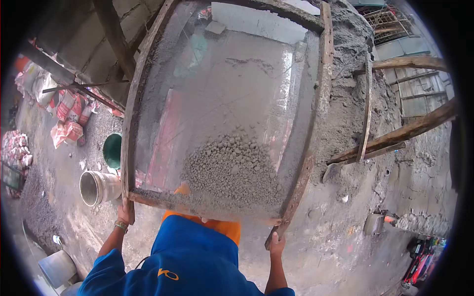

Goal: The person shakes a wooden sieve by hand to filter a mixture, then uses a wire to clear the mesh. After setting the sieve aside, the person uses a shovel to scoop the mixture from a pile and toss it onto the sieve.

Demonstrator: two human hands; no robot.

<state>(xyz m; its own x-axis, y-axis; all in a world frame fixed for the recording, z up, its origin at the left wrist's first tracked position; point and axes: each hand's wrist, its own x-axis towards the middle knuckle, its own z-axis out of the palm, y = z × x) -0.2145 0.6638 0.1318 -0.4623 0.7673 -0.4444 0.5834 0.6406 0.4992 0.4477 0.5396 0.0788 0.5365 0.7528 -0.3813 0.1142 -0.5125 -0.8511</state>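
A large wooden-framed sieve (316, 118) with fine see-through mesh stretches out in front of my body. Coarse grey lumps (232, 170) lie heaped on the near half of its mesh, and grey dust hangs over them. My left hand (126, 212) is closed round the short handle end at the near left corner. At the near right corner, my right hand (277, 242) grips the other handle end. Through the mesh, pinkish-red and white shapes show blurred underneath.
Left of the sieve are a white bucket (98, 188) on its side and a green bucket (112, 150). Red and white sacks (69, 116) lie farther left. On the right, wooden poles (395, 130) and a shovel blade (332, 172) rest by grey sand (345, 98).
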